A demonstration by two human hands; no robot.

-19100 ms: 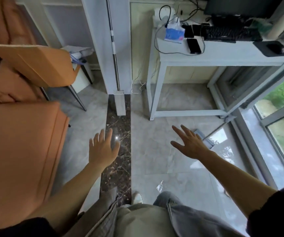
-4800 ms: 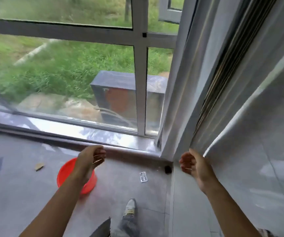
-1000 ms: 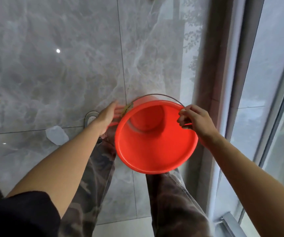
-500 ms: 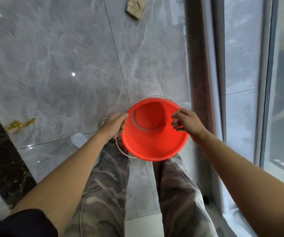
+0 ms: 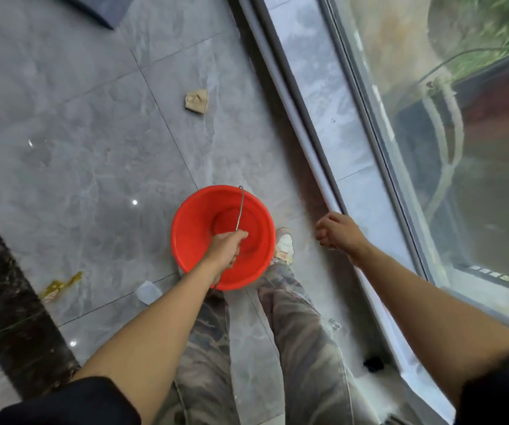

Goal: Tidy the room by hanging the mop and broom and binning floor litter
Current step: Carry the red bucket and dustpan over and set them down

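Note:
A red plastic bucket [image 5: 204, 216] hangs just above the grey tiled floor in front of my legs. My left hand [image 5: 225, 248] is shut on its thin wire handle [image 5: 241, 207], over the bucket's mouth, and the bucket looks empty inside. My right hand [image 5: 337, 231] is off to the right, near the window sill, fingers loosely curled with nothing in them. Litter lies on the floor: a crumpled brown paper scrap [image 5: 197, 101] ahead, a yellow wrapper [image 5: 59, 285] to the left, and a small white plastic piece [image 5: 148, 292] by my left forearm. No mop or broom is in view.
A floor-to-ceiling window with a grey sill [image 5: 323, 87] runs along the right side. A dark marble floor strip [image 5: 4, 296] crosses the lower left. A dark flat object [image 5: 93, 7] lies at the top edge. A small black item [image 5: 373, 364] sits by the sill.
Both hands held the bucket's rim before. Now the right hand has let go and moved right, the left hand holds the wire handle, and the bucket hangs lower.

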